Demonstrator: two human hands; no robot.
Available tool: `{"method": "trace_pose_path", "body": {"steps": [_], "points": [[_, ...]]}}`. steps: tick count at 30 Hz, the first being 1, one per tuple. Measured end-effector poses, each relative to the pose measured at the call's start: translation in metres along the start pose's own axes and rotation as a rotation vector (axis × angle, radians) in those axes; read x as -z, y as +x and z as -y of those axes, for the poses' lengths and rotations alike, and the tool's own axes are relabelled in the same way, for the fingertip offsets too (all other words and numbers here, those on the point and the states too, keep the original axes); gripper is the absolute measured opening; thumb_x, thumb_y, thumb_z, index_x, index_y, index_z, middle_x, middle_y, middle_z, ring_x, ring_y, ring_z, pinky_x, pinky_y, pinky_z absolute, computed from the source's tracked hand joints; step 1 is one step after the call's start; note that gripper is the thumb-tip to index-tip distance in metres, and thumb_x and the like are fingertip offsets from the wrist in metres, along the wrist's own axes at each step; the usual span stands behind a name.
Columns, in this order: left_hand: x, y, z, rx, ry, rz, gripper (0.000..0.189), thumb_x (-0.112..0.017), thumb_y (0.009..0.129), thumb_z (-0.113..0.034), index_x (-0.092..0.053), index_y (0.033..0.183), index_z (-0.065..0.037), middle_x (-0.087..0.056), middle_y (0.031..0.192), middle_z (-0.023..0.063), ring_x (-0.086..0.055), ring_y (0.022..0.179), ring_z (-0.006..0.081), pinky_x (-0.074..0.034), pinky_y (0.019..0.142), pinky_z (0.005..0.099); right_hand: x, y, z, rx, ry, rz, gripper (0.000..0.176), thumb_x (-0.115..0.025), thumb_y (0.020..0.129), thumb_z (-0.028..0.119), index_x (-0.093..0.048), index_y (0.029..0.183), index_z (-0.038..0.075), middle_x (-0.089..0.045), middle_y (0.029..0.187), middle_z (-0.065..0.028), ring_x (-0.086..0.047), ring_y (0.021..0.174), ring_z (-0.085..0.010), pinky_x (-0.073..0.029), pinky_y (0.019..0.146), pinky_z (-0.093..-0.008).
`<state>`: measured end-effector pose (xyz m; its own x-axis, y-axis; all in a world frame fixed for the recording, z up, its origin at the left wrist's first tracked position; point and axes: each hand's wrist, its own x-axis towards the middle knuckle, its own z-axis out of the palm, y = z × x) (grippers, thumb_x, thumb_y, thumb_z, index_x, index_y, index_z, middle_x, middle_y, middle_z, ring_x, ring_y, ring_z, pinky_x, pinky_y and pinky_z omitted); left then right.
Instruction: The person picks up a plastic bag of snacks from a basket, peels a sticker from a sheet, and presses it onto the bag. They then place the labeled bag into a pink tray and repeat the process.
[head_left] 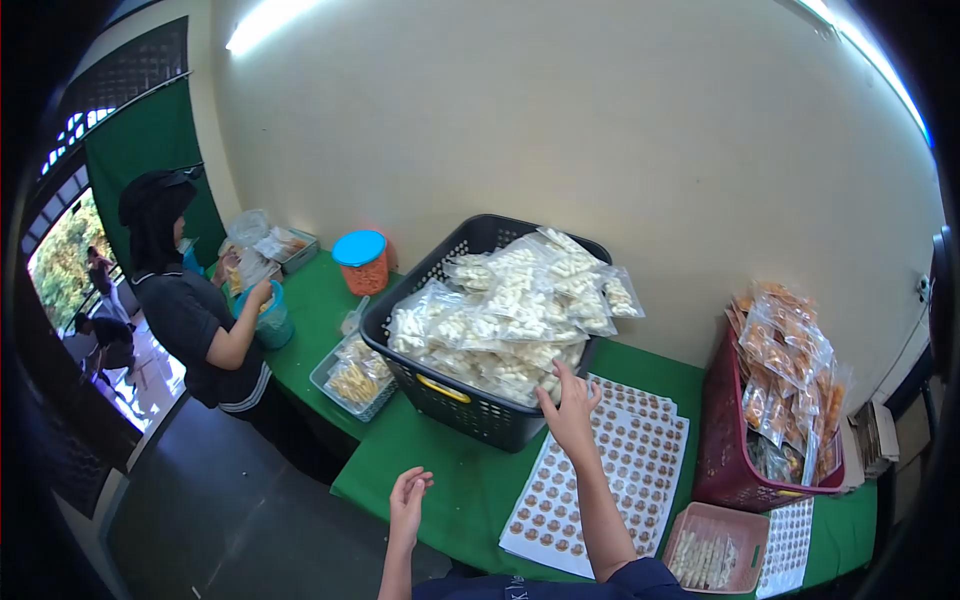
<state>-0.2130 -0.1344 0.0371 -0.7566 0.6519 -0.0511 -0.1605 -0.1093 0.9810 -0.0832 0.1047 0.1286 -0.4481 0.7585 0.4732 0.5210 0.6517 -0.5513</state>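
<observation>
A large black basket (pixel 470 415) on the green table is heaped with clear packets of white snacks (pixel 520 300). My right hand (pixel 570 405) reaches to the basket's front right corner, its fingers apart at the edge of the packets; no packet shows lifted in it. Beneath that forearm lie white sheets printed with rows of round brown stickers (pixel 620 460). Over the table's front edge, left of the sheets, my left hand (pixel 410 492) hangs in the air with its fingers curled loosely and nothing visible in them.
A maroon basket (pixel 715 440) of orange snack packets stands right, behind a pink tray (pixel 755 555) of white sticks. Left are a clear tray (pixel 375 405) and a blue-lidded tub (pixel 360 262). A co-worker (pixel 190 300) stands at the far left, one hand at a teal container (pixel 275 325).
</observation>
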Motion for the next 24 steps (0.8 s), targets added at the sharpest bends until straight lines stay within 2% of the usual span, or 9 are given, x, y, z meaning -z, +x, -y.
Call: {"method": "trace_pose_path", "body": {"steps": [5, 9, 10, 13, 16, 19, 20, 21, 24], "points": [[0.045, -0.003, 0.002, 0.020, 0.020, -0.153, 0.023, -0.046, 0.089, -0.015, -0.050, 0.108, -0.003, -0.058, 0.099, 0.0052, -0.054, 0.090, 0.0124, -0.041, 0.078, 0.0234, -0.027, 0.027, 0.007, 0.005, -0.110, -0.053, 0.057, -0.056, 0.079, 0.030, -0.033, 0.129, 0.015, -0.050, 0.113, -0.0106, -0.043, 0.108, -0.0241, -0.014, 0.094, -0.0494], [0.060, -0.001, 0.001, 0.020, 0.007, -0.244, 0.021, -0.046, 0.088, -0.011, -0.051, 0.106, -0.002, -0.058, 0.097, 0.0066, -0.054, 0.088, 0.0131, -0.040, 0.077, 0.0243, -0.056, 0.058, -0.023, -0.046, 0.133, 0.086, 0.060, -0.055, 0.079, 0.030, -0.030, 0.131, 0.014, -0.048, 0.120, -0.0123, -0.043, 0.110, -0.0243, -0.015, 0.095, -0.0475], [0.061, 0.000, -0.001, 0.021, 0.016, -0.243, 0.021, -0.045, 0.088, -0.011, -0.051, 0.106, -0.002, -0.058, 0.097, 0.0067, -0.054, 0.088, 0.0131, -0.040, 0.078, 0.0244, -0.053, 0.058, -0.021, -0.037, 0.072, 0.099, 0.055, -0.055, 0.079, 0.023, -0.036, 0.129, 0.012, -0.048, 0.121, -0.0134, -0.046, 0.107, -0.0264, -0.023, 0.093, -0.0424], [0.060, 0.004, -0.003, 0.020, 0.022, -0.219, 0.020, -0.045, 0.088, -0.010, -0.051, 0.106, -0.002, -0.058, 0.097, 0.0065, -0.054, 0.088, 0.0130, -0.040, 0.078, 0.0243, -0.056, 0.056, -0.025, 0.061, 0.210, -0.114, 0.048, -0.056, 0.080, 0.018, -0.042, 0.124, 0.007, -0.052, 0.115, -0.0138, -0.051, 0.101, -0.0236, -0.033, 0.087, -0.0343], [0.052, 0.004, -0.001, 0.029, 0.007, -0.172, 0.020, -0.046, 0.087, -0.008, -0.051, 0.105, -0.001, -0.057, 0.096, 0.0066, -0.054, 0.088, 0.0129, -0.041, 0.077, 0.0236, -0.039, 0.048, -0.023, 0.002, 0.479, -0.245, 0.047, -0.059, 0.079, 0.016, -0.043, 0.122, 0.005, -0.050, 0.114, -0.0118, -0.051, 0.097, -0.0218, -0.037, 0.082, -0.0351], [0.040, 0.003, 0.001, 0.007, 0.001, -0.130, 0.019, -0.047, 0.087, -0.010, -0.052, 0.103, -0.003, -0.058, 0.095, 0.0049, -0.055, 0.087, 0.0118, -0.040, 0.075, 0.0225, -0.005, 0.035, -0.008, -0.132, 0.528, -0.402, 0.040, -0.062, 0.077, 0.013, -0.047, 0.113, 0.001, -0.051, 0.107, -0.0104, -0.054, 0.088, -0.0182, -0.043, 0.076, -0.0288], [0.037, 0.002, 0.002, -0.004, 0.004, -0.115, 0.018, -0.048, 0.087, -0.012, -0.053, 0.102, -0.003, -0.059, 0.095, 0.0041, -0.055, 0.086, 0.0113, -0.040, 0.074, 0.0220, 0.007, 0.028, -0.002, -0.173, 0.715, -0.435, 0.032, -0.060, 0.079, 0.009, -0.048, 0.107, 0.000, -0.051, 0.101, -0.0091, -0.053, 0.085, -0.0148, -0.042, 0.076, -0.0265], [0.036, 0.002, 0.005, -0.007, 0.016, -0.086, 0.016, -0.049, 0.086, -0.011, -0.053, 0.100, -0.003, -0.059, 0.094, 0.0037, -0.055, 0.086, 0.0111, -0.040, 0.073, 0.0219, 0.013, 0.022, -0.005, -0.119, 0.870, -0.478, 0.031, -0.058, 0.079, 0.004, -0.044, 0.107, 0.000, -0.050, 0.098, -0.0079, -0.052, 0.084, -0.0125, -0.043, 0.074, -0.0240], [0.022, 0.000, 0.011, -0.011, 0.010, 0.011, 0.010, -0.052, 0.084, -0.009, -0.056, 0.091, -0.005, -0.058, 0.089, 0.0022, -0.055, 0.082, 0.0099, -0.039, 0.069, 0.0212, 0.042, -0.008, 0.004, -0.158, 0.959, -0.536, 0.032, -0.055, 0.078, -0.003, -0.040, 0.107, 0.000, -0.048, 0.099, -0.0075, -0.050, 0.089, -0.0127, -0.042, 0.077, -0.0241]]}}
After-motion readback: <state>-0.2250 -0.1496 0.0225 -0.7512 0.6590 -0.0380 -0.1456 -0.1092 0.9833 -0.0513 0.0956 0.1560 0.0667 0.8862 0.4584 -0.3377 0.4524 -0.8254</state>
